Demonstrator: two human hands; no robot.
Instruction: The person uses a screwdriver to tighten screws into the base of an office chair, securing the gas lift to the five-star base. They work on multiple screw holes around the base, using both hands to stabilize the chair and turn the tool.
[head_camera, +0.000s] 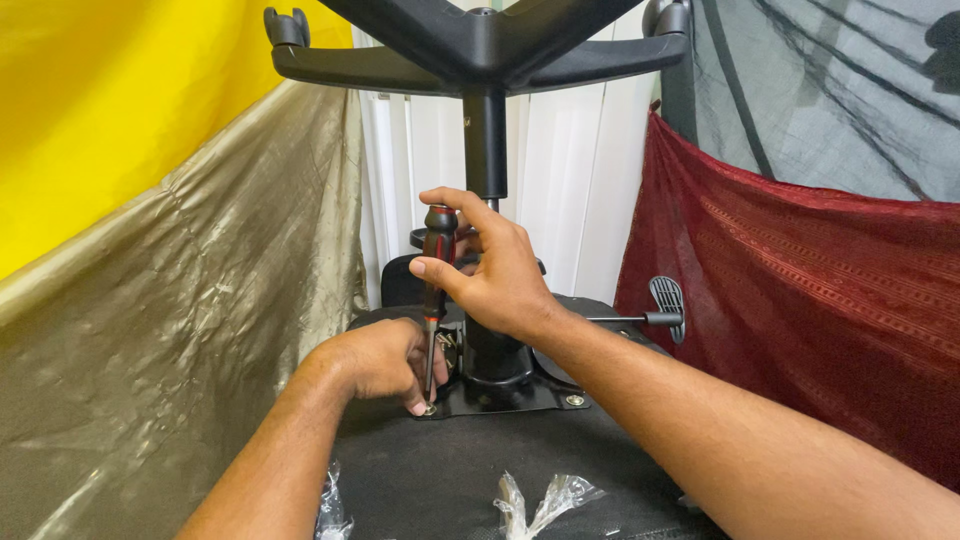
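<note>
My right hand (495, 270) grips the red-and-black handle of a screwdriver (436, 255) held upright. Its thin shaft runs down to a screw at the front left corner of a black metal mounting plate (520, 398). My left hand (380, 358) rests on the upturned chair seat (450, 470), its fingertips pinched around the shaft's tip at the screw. A black gas-lift column (486, 150) rises from the plate to the chair's star-shaped base (480, 45), whose legs spread overhead.
A height lever with a black paddle (667, 300) sticks out to the right of the plate. Crumpled clear plastic bags (545, 500) lie on the seat near me. Gold cloth (180, 330) hangs left, dark red cloth (800, 290) right, white panels behind.
</note>
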